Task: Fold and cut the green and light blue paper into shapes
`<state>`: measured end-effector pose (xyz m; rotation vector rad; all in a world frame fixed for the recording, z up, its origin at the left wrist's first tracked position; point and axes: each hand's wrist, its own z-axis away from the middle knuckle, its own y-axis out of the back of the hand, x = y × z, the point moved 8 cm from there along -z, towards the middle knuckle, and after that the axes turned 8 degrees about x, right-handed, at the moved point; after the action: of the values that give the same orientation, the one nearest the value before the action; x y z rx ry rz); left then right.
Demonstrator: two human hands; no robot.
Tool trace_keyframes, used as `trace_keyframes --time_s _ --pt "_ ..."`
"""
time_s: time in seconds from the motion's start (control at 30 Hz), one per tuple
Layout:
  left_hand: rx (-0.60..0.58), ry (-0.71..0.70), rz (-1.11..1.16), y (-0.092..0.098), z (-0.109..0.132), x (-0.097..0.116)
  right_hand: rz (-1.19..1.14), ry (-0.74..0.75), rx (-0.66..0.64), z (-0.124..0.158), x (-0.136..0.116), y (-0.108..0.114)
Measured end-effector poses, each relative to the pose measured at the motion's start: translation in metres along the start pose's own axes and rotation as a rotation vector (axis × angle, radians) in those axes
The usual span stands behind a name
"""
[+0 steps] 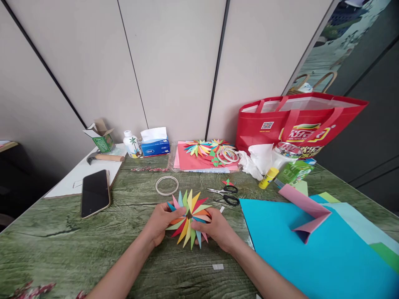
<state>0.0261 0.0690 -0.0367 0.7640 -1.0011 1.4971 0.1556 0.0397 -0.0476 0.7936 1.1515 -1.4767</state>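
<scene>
1. Multicoloured paper star [188, 227]: in the air or resting just above the near-middle worktop [183, 274], can't tell; pointed folded petals, small hole at centre.
2. Left hand [162, 220]: grip closed on star's left side, thumb on top near the hole, fingers at edge and below; likely to steady it.
3. Right hand [218, 226]: grip clamped on right side, thumb over the petals, fingers partly hidden; opposed hold probably keeps petals fanned evenly.
4. Tape roll [167, 194] and black-handled scissors [222, 192] lie just beyond the star, presumably for easy reach.
5. Blue paper sheet [280, 257] at right, folded pink paper [307, 216] on it; seemingly kept aside, leaving hand room.
6. Yellow glue stick [268, 178] lies farther back; smartphone [95, 193] well left, apparently out of the way.
</scene>
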Motion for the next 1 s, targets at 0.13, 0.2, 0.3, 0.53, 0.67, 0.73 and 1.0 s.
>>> trace_keyframes --time_s 0.13,0.2,0.3,0.53,0.67,0.73,1.0 --pt "-0.021 -0.014 0.01 -0.002 0.0 -0.002 -0.003 0.025 0.023 -0.001 -0.001 -0.001" --pt "-0.002 -0.019 0.01 -0.002 0.0 -0.004 -0.001 0.027 0.02 -0.001 0.0 -0.003" --pt "0.019 -0.02 0.011 -0.001 -0.001 -0.006 0.017 0.041 0.024 -0.002 0.001 -0.003" --pt "0.017 -0.002 0.015 -0.003 0.001 -0.005 -0.094 0.184 0.189 -0.006 -0.009 0.013" --pt "0.014 0.001 0.024 -0.005 0.003 -0.006 -0.155 0.198 0.268 -0.006 -0.005 0.014" --pt "0.015 0.003 0.026 -0.006 0.003 -0.007 -0.171 0.197 0.303 -0.006 -0.002 0.015" --pt "0.013 0.005 0.016 -0.008 0.005 -0.006 -0.215 0.171 0.345 -0.006 0.002 0.015"
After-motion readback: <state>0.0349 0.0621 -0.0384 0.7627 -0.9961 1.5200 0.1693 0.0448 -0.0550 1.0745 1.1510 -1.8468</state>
